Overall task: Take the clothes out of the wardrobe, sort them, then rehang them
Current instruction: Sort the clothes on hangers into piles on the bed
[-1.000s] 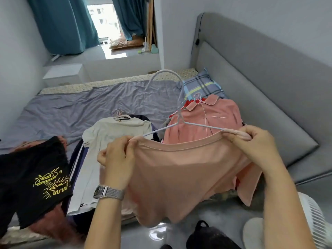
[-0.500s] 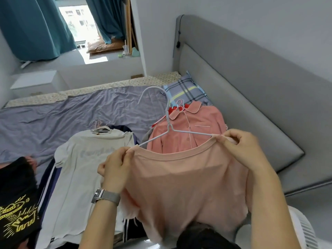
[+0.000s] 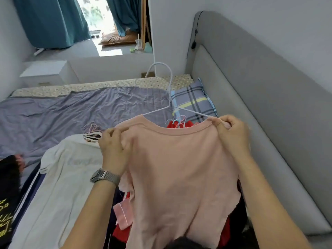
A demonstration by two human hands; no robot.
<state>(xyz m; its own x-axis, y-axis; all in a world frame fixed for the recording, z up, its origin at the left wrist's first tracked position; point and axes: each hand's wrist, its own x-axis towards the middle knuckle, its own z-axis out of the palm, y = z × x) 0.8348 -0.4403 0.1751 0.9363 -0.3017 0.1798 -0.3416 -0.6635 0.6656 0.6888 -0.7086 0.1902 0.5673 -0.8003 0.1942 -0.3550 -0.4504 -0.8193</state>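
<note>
A pale pink T-shirt (image 3: 181, 173) hangs in front of me on a white wire hanger (image 3: 168, 94), whose hook points up and away. My left hand (image 3: 115, 146) pinches the shirt's left shoulder over the hanger arm. My right hand (image 3: 231, 135) grips the right shoulder together with the hanger's end. Under the shirt lies a pile of red and pink clothes (image 3: 124, 218) with several small hanger hooks (image 3: 177, 121) showing above the collar. A white T-shirt (image 3: 61, 186) on its own hanger lies on the bed to the left.
A purple sheet (image 3: 71, 112) covers the bed, with a plaid pillow (image 3: 194, 103) against the grey padded headboard (image 3: 260, 123) on the right. A black garment with a yellow print (image 3: 7, 203) lies at the left edge. A white nightstand (image 3: 45, 72) and teal curtains (image 3: 52, 22) stand beyond.
The pink shirt has been lifted higher and slid further onto the hanger; both shoulders now cover the hanger arms. My view has moved closer to the bed.
</note>
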